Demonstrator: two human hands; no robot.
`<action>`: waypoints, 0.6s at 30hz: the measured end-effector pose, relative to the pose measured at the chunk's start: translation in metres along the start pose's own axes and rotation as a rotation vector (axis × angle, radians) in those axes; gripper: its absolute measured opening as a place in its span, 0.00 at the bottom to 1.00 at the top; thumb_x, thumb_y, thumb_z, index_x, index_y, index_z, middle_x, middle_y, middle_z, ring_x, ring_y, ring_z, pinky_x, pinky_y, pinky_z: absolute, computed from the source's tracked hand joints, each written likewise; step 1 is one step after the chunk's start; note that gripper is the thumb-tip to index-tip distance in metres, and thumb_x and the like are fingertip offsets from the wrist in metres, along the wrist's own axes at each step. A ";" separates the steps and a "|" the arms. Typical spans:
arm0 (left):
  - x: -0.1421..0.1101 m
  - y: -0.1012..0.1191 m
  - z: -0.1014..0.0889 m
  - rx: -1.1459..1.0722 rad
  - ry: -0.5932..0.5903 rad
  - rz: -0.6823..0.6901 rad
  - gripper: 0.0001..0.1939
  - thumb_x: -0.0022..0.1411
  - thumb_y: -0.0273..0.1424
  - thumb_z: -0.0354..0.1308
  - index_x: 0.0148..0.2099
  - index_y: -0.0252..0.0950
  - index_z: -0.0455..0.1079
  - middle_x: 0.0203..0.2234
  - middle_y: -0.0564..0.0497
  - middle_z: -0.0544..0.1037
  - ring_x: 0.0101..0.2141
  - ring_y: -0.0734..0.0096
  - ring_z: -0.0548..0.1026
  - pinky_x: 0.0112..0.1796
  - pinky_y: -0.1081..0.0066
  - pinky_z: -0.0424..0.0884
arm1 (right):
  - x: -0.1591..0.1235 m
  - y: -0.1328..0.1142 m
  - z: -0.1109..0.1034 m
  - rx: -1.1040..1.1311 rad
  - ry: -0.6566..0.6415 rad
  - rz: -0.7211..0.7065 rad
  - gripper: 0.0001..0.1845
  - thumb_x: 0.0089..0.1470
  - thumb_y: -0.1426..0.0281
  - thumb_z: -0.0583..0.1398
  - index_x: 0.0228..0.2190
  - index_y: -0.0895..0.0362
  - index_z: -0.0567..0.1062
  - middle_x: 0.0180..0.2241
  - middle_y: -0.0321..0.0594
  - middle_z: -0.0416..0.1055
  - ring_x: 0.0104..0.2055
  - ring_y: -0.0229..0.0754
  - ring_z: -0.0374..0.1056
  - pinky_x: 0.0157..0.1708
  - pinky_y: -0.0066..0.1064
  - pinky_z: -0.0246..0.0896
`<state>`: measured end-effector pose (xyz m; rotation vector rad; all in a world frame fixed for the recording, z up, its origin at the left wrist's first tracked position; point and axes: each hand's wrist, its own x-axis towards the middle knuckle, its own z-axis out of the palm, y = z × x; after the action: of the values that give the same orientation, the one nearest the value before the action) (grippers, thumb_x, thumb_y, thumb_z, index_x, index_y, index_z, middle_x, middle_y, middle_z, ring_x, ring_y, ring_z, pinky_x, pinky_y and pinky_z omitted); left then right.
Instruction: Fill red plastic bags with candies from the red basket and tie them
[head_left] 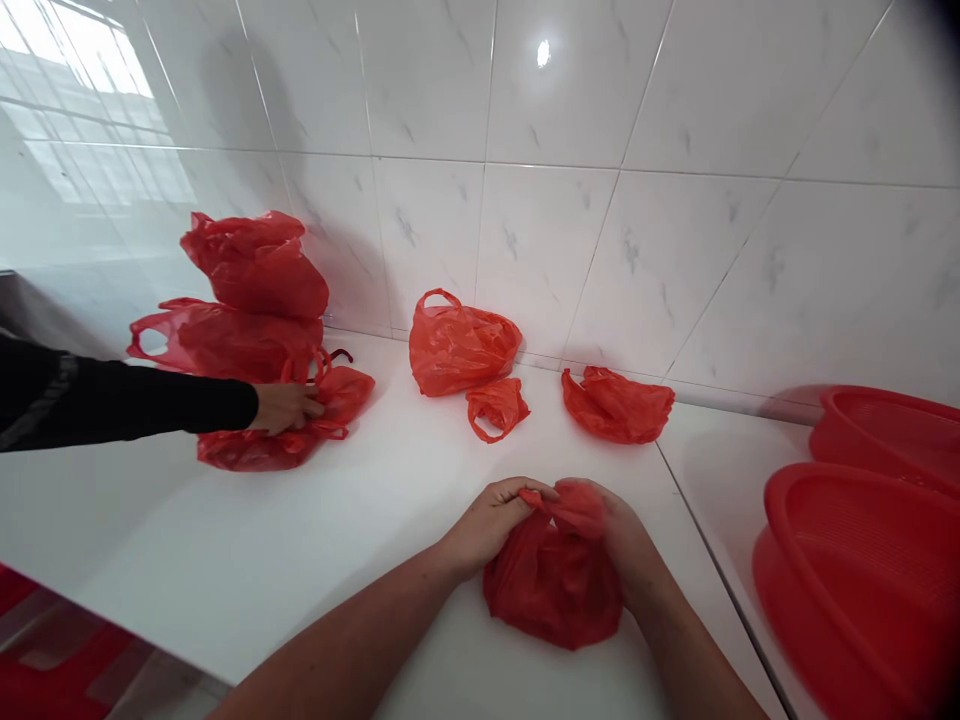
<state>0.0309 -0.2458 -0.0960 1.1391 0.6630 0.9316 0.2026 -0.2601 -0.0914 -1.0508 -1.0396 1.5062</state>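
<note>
A filled red plastic bag (553, 585) lies on the white counter (300, 540) just in front of me. My left hand (491, 520) and my right hand (626, 540) both pinch its gathered top, fingers closed on the plastic. Three more small red bags lie further back by the wall: a larger one with a loop handle (459, 345), a little one (496, 407) and a flat one (616, 403).
At left, another person's hand (283, 407) in a black sleeve rests on a pile of red bags (251, 330). Two red plastic baskets (862, 560) stand at the right edge. White marble tiles back the counter; its front edge runs at lower left.
</note>
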 end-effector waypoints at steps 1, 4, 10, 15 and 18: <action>0.000 0.000 -0.001 0.014 0.011 0.005 0.12 0.60 0.35 0.54 0.42 0.37 0.74 0.38 0.49 0.76 0.36 0.69 0.73 0.40 0.70 0.66 | 0.001 0.000 -0.002 0.101 -0.005 0.022 0.17 0.43 0.67 0.65 0.39 0.53 0.74 0.34 0.37 0.74 0.33 0.42 0.69 0.33 0.32 0.63; 0.000 0.001 -0.003 0.105 0.064 0.088 0.14 0.62 0.37 0.52 0.46 0.39 0.73 0.45 0.48 0.73 0.43 0.65 0.72 0.45 0.67 0.66 | 0.009 0.003 -0.015 0.306 0.044 -0.011 0.20 0.42 0.64 0.66 0.40 0.52 0.75 0.40 0.40 0.74 0.41 0.45 0.69 0.40 0.35 0.64; 0.000 0.007 -0.005 0.248 0.286 0.325 0.16 0.64 0.39 0.48 0.44 0.37 0.73 0.47 0.47 0.72 0.49 0.65 0.67 0.52 0.65 0.60 | 0.026 0.008 -0.056 -0.040 0.491 -0.072 0.14 0.38 0.69 0.64 0.33 0.55 0.77 0.31 0.38 0.75 0.33 0.42 0.69 0.38 0.34 0.64; 0.002 0.005 0.004 0.131 0.342 0.324 0.16 0.64 0.40 0.47 0.32 0.35 0.68 0.30 0.50 0.72 0.35 0.69 0.70 0.44 0.65 0.66 | 0.029 0.003 -0.072 -0.636 0.771 -0.155 0.14 0.45 0.69 0.55 0.34 0.57 0.77 0.38 0.42 0.75 0.40 0.46 0.69 0.42 0.37 0.61; 0.002 0.004 0.006 0.141 0.371 0.334 0.17 0.65 0.39 0.46 0.31 0.35 0.67 0.29 0.51 0.71 0.35 0.70 0.69 0.43 0.66 0.65 | 0.029 0.004 -0.074 -0.717 0.781 -0.182 0.15 0.46 0.68 0.53 0.33 0.57 0.76 0.40 0.43 0.74 0.44 0.48 0.68 0.45 0.38 0.59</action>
<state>0.0361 -0.2468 -0.0904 1.2364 0.8631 1.4202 0.2683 -0.2240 -0.1178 -1.7838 -1.0555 0.4448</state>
